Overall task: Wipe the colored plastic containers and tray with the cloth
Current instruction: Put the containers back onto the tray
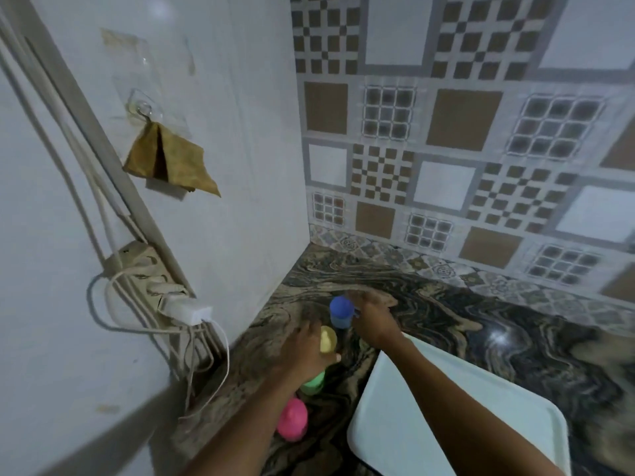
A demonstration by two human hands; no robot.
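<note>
**A:** Starting with the biggest thing: where does the white tray [405,424] lie?

**B:** Flat on the marbled countertop [481,321], on the near side of the right fingers, under the right forearm. Neither hand touches it.

**A:** And the cloth?

**B:** The brown cloth [171,159] hangs from a clear hook [144,108] on the wall, high above and left of the left fingers, well apart from both hands. The left hand [309,348] is the nearer one, so I'd judge that arm makes the reach.

**A:** The containers?

**B:** Four in a row, all upright. The blue container [341,312] stands just left of the right hand [372,317], touching it. Blur hides whether those fingers are clamped or merely resting. The left hand curls over the yellow container [328,338], thumb wrapped round its near side. The green container [314,383] and pink container [292,420] stand behind the left fingers, toward the person, beside that forearm.

**A:** Wiping begun?

**B:** Likely not; no cloth is in hand.
</note>
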